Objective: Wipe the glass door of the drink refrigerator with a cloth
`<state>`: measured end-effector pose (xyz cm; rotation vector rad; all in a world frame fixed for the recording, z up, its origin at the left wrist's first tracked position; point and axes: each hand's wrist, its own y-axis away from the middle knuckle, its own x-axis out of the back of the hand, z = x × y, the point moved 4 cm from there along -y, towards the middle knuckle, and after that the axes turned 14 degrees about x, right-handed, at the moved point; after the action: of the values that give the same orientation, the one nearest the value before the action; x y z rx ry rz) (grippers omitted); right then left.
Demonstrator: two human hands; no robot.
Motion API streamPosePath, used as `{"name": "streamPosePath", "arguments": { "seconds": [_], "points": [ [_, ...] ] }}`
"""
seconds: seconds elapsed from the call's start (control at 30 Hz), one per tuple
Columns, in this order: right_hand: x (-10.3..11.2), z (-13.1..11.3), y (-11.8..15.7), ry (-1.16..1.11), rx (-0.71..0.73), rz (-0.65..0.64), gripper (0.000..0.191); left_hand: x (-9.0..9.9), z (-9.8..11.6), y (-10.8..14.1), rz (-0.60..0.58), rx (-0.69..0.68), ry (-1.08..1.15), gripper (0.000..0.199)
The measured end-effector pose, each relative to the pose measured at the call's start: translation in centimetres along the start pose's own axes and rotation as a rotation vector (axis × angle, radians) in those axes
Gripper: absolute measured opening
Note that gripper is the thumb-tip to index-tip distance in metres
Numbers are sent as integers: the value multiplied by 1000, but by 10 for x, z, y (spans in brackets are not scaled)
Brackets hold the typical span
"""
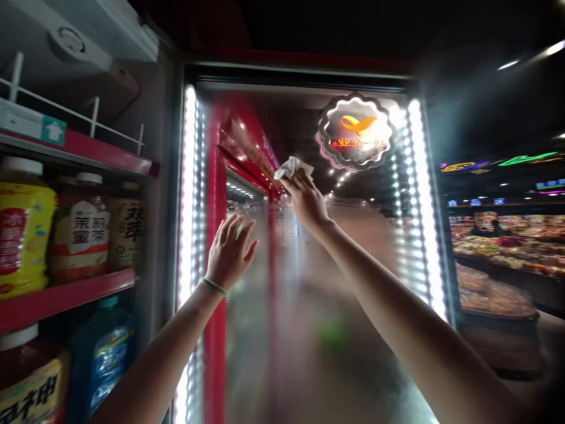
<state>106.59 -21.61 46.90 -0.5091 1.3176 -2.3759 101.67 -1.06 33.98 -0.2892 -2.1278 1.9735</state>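
A glass door [304, 330] of a drinks fridge stands swung out before me, fogged over its lower part. My right hand [306, 197] presses a crumpled white tissue [295, 167] against the upper middle of the glass, fingers bent over it. Lower and to the left, my left hand [230, 250] is raised with its fingers apart, holding nothing. It is close to the pane; whether it touches the glass I cannot tell. A green band circles the left wrist. Right of the tissue, a round scalloped sign [356, 132] with an orange mark shows in reverse lettering.
Bright light strips [188, 235] edge both sides of the door. At left, fridge shelves [79, 290] with red fronts hold several bottles, including a yellow-labelled bottle [26, 229]. A red cabinet [216, 253] shows through the glass. Market displays [507, 247] lie beyond at right.
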Motion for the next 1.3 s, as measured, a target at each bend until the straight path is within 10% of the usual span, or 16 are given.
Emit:
{"name": "streamPosePath", "arguments": {
  "seconds": [0.27,0.43,0.73,1.1,1.3],
  "points": [
    [-64,-137,-82,-222,319,-124,70,26,-48,41,-18,20,-33,47],
    [-69,-144,-78,-249,402,-154,73,35,-58,39,-27,-3,-63,43],
    [-16,-13,-28,-121,209,-39,59,-7,-8,21,-55,22,16,47],
    [136,182,98,293,-105,14,46,-56,135,-32,11,-75,149,44],
    [216,228,103,467,-140,-47,41,-73,216,-65,-12,-84,270,43]
  ]
}}
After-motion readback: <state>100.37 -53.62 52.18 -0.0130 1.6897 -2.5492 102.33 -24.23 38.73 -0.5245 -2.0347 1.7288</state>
